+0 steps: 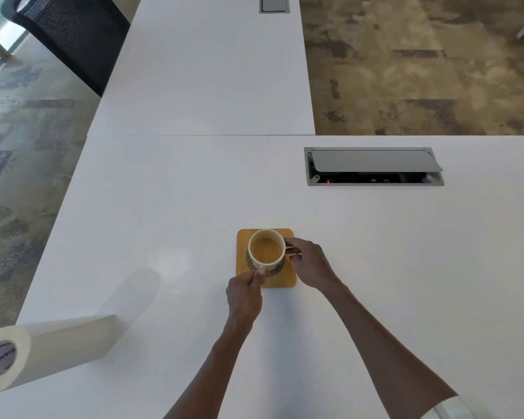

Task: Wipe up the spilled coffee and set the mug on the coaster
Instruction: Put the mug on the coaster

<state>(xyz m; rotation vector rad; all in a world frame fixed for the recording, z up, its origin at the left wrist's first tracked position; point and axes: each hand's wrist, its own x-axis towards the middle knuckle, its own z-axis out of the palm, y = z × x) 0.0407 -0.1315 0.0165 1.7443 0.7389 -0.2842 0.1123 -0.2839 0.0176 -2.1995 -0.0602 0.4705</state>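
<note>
The right hand (307,263) had its grip closed round the handle at the right side of the mug (266,251); the left hand (245,293) pinched the mug's near lower edge with thumb and fingertips; the mug stood upright, holding light brown coffee, on the orange coaster (280,281), seemingly set down though its base was partly hidden; the coaster lay flat on the white desk (375,252); a paper towel roll (43,352) stood at the near left edge, well apart; a grey cable hatch (374,166) sat farther right.
</note>
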